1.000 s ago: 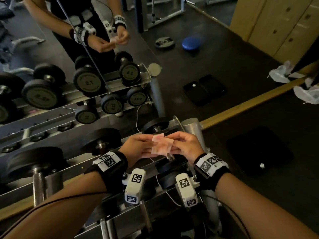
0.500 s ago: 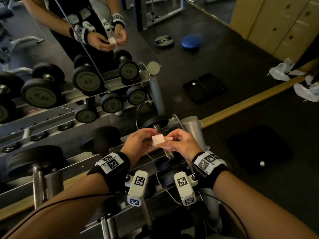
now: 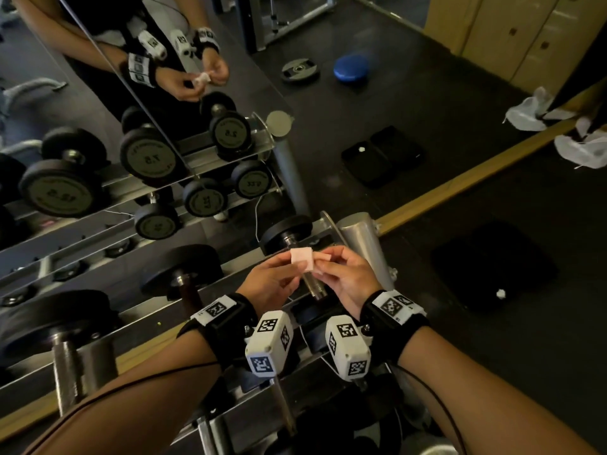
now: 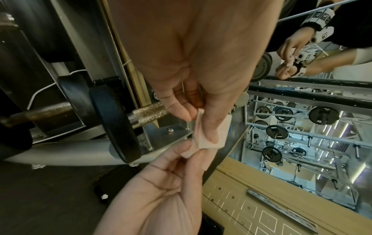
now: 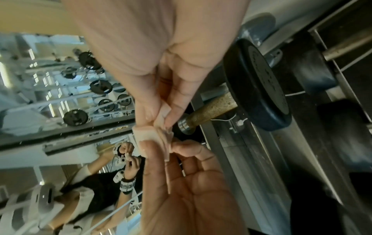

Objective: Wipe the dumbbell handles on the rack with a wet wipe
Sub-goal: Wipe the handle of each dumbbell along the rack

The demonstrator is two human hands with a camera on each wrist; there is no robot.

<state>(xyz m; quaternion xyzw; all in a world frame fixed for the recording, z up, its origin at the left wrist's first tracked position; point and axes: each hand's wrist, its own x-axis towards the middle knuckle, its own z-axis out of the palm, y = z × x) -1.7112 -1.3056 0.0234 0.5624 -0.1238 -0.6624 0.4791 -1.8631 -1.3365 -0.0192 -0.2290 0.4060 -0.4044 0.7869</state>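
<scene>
A small folded pinkish wet wipe (image 3: 302, 258) (image 4: 209, 136) (image 5: 152, 132) is pinched between both hands. My left hand (image 3: 294, 269) (image 4: 198, 125) pinches its left side with thumb and fingers. My right hand (image 3: 320, 265) (image 5: 159, 118) pinches its right edge. They hover just above the knurled metal handle (image 3: 311, 284) (image 4: 150, 111) (image 5: 211, 109) of the rightmost dumbbell on the steel rack (image 3: 157, 310); the wipe is clear of the handle. That dumbbell's black end plate (image 3: 285, 234) (image 4: 114, 125) (image 5: 257, 95) lies beyond.
Two larger dumbbells (image 3: 193, 267) (image 3: 59, 326) sit on the rack to the left. A mirror (image 3: 147, 142) behind reflects the rack and a person. The rack's steel post (image 3: 364, 244) stands right of my hands. A black mat (image 3: 492, 264) lies on the floor.
The wipe has been folded from a larger loose sheet into a small square. Both hands stayed above the rightmost dumbbell handle, shifting only slightly.
</scene>
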